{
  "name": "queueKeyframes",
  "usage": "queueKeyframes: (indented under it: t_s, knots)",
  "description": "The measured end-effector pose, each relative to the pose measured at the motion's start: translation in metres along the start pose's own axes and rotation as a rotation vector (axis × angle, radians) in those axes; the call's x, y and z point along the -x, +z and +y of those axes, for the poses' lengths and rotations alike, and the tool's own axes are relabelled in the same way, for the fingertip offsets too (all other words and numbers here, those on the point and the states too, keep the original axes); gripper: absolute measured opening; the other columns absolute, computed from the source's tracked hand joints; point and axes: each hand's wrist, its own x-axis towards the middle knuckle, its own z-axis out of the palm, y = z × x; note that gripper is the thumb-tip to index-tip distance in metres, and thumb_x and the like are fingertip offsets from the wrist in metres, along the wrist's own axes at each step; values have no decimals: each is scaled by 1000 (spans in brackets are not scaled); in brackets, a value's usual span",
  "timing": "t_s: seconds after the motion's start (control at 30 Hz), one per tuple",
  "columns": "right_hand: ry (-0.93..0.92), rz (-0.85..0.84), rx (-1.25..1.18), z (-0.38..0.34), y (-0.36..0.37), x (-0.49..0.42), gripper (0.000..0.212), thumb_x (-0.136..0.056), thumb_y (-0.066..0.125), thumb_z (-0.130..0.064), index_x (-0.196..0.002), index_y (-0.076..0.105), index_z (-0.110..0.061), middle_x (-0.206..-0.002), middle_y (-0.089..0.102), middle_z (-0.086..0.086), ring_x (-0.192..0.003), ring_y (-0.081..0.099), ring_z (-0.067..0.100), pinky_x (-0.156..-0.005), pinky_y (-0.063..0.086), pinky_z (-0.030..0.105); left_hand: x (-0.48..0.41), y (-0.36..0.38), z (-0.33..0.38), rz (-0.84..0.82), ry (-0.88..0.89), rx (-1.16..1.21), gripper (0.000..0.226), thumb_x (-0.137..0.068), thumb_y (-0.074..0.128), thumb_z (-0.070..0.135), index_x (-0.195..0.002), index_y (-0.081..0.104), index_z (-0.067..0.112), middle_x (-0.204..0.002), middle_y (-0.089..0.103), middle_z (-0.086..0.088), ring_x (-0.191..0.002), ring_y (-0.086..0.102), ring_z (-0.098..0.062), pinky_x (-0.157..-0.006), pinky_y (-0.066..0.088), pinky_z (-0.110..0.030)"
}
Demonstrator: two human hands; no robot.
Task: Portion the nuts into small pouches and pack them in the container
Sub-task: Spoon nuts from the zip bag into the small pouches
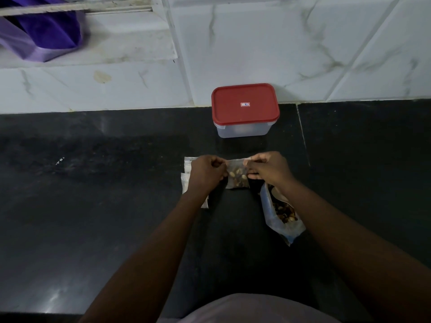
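Both hands meet over the black bench point(98, 206), just in front of the person's body; between them hangs a small clear pouch point(236, 164), held upright above the bench with a few nuts point(234, 175) showing in its lower half; the left hand point(206, 173) pinches the pouch's upper left edge with fingers curled in; the right hand point(270, 170) pinches the upper right edge the same way, thumb and fingertips closed on the film; whether the top of the pouch is sealed I cannot tell.

Under and just left of the left hand lie spare pouches point(186, 180), flat and overlapping on the bench, partly hidden by the wrist; below the right forearm lies a larger clear bag point(278, 227), mouth towards the hands, with more nuts heaped inside it.

Further back, against the wall point(303, 54) of white marbled tile, stands the container point(242, 131), translucent, with its red lid point(245, 113) on and a small sticker at the lid's centre; it is apart from the hands, straight beyond them.

At the upper left a purple cloth point(44, 31) rests on a ledge.
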Motion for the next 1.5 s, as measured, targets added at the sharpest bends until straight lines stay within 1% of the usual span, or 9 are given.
queueKeyframes:
  t_s: [0.27,0.47,0.67,0.77,0.97,1.03,1.13,1.23,1.5]
  knots:
    - [-10,-2,85,3,-3,-7,17,-89,74,-3,-99,76,-17,-94,77,5,-83,77,13,-71,62,26,-4,-6,-3,12,64,-59,13,-93,71,6,-103,75,12,-86,71,11,-68,68,6,-65,57,-12]
    - [-22,36,101,0,-3,-3,27,-90,71,1,-115,73,-9,-101,75,7,-87,74,12,-66,61,20,-1,-9,-2,72,87,-75,19,-91,71,9,-108,77,16,-100,75,5,-88,71,-5,-84,61,-27]
    - [-90,99,140,0,-4,6,43,-90,70,2,-131,66,-10,-118,72,3,-93,68,4,-73,60,19,12,-12,-3,68,102,-79,19,-89,73,10,-106,77,16,-97,74,8,-91,70,-4,-85,61,-32]
    - [-212,173,271,1,-4,12,41,-88,70,-1,-126,70,-17,-119,73,-2,-103,68,7,-93,60,34,18,-14,-8,68,97,-93,16,-89,73,12,-102,77,20,-94,73,13,-89,70,-2,-86,60,-29]
    - [-311,122,337,5,16,31,23,-88,72,-5,-104,78,-20,-98,76,-9,-90,72,4,-87,62,33,31,-27,-21,117,88,-160,18,-88,76,18,-105,76,24,-100,74,12,-78,67,8,-75,55,-12]
    - [-285,73,335,7,27,36,18,-90,74,-8,-103,78,-19,-95,76,-7,-86,73,6,-83,63,35,34,-34,-28,202,84,-217,22,-87,78,20,-108,74,24,-110,70,8,-87,65,2,-72,48,-12]
    - [-178,-50,363,5,45,44,16,-94,71,-12,-108,74,-20,-97,75,-2,-85,74,10,-79,64,34,36,-41,-39,310,30,-285,41,-82,83,24,-120,66,22,-127,56,-1,-110,59,-13,-85,47,-23]
    - [-102,-132,375,6,64,50,22,-94,71,-13,-116,72,-17,-97,75,1,-85,74,12,-80,64,32,39,-44,-46,298,-126,-270,61,-80,85,27,-132,54,19,-139,45,-6,-123,50,-22,-98,50,-35]
    - [-10,-156,281,18,99,53,35,-92,71,-10,-127,67,-9,-104,74,6,-90,73,18,-81,64,38,45,-42,-51,279,-188,-185,61,-83,81,19,-135,50,12,-139,49,-8,-114,48,-12,-90,45,-27]
